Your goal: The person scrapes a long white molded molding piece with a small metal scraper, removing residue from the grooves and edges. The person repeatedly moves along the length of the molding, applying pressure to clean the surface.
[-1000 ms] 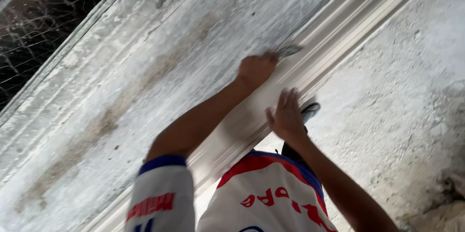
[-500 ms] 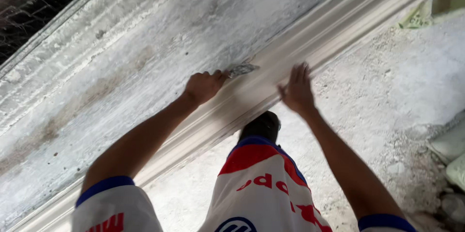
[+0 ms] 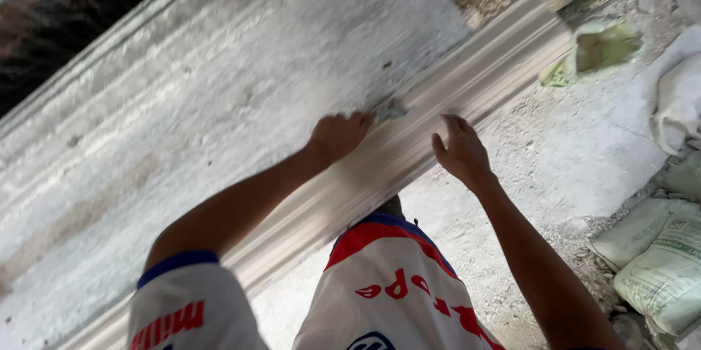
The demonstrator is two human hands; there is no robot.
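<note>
Dusty grey ground (image 3: 584,167) strewn with grit lies under you, and across it runs a long bench (image 3: 219,123) of rough, plaster-caked slab, mottled white and grey.

From the head view, along the near edge of that bench sits a long white moulding (image 3: 475,80), stepped in smooth parallel ridges, running from lower left to upper right. Your left hand (image 3: 337,136) is closed in a fist on a small scraper (image 3: 389,110), whose flat grey blade rests on the moulding's top edge. Your right hand (image 3: 461,151) lies open, fingers spread and flat against the ridged face, clamped on nothing.

Compared with half a second back, the view has slid along the piece: the moulding's cut end now shows at upper right, and both hands sit nearer that end, with the blade touching the same top edge as before. To my eye you are working your way along the length, close to its finish.

Off to the right lie pale woven sacks (image 3: 657,255), a crumpled white bag (image 3: 679,101) and a greenish scrap (image 3: 599,50).
</note>
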